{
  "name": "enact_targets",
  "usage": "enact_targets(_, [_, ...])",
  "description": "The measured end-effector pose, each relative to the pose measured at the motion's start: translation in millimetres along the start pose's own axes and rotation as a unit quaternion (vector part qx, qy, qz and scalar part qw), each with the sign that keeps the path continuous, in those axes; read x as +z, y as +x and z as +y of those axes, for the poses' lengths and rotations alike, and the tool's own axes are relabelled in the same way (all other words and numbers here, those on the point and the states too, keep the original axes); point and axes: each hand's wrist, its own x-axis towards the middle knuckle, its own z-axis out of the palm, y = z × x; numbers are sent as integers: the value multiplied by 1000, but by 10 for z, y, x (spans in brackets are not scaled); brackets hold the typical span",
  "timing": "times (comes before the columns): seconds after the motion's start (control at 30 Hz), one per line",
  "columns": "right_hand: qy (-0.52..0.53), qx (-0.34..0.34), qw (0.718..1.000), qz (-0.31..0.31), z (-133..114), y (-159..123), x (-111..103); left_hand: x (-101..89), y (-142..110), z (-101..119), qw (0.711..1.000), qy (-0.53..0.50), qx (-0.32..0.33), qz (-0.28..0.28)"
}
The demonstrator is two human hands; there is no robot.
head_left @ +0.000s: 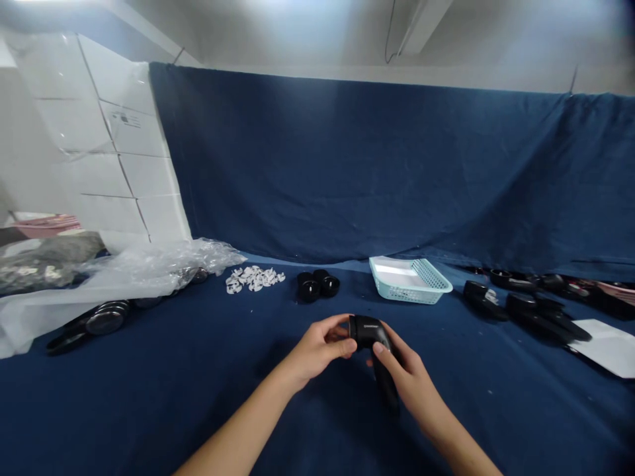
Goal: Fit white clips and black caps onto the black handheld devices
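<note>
Both hands hold one black handheld device [371,334] with a round head and a long handle, just above the blue cloth at the centre. My left hand [317,349] pinches the round head end with thumb and fingers. My right hand [404,373] wraps the handle, its index finger lying on top of the body. The lower part of the handle is hidden under my right palm.
Two black round caps [317,285] and a heap of small white pieces [254,278] lie behind. A light blue basket [431,281] stands to the right. Several black devices [533,311] and white paper [608,347] are at the right; plastic bags [149,268] and more devices [99,320] at left.
</note>
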Motion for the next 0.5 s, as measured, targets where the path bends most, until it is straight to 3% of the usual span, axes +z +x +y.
enact_targets(0.13, [62, 101, 993, -17, -89, -10, 28, 0, 24, -86, 995, 98, 27, 16])
enact_targets(0.5, [197, 224, 953, -58, -30, 42, -37, 79, -29, -26, 967, 238, 87, 39])
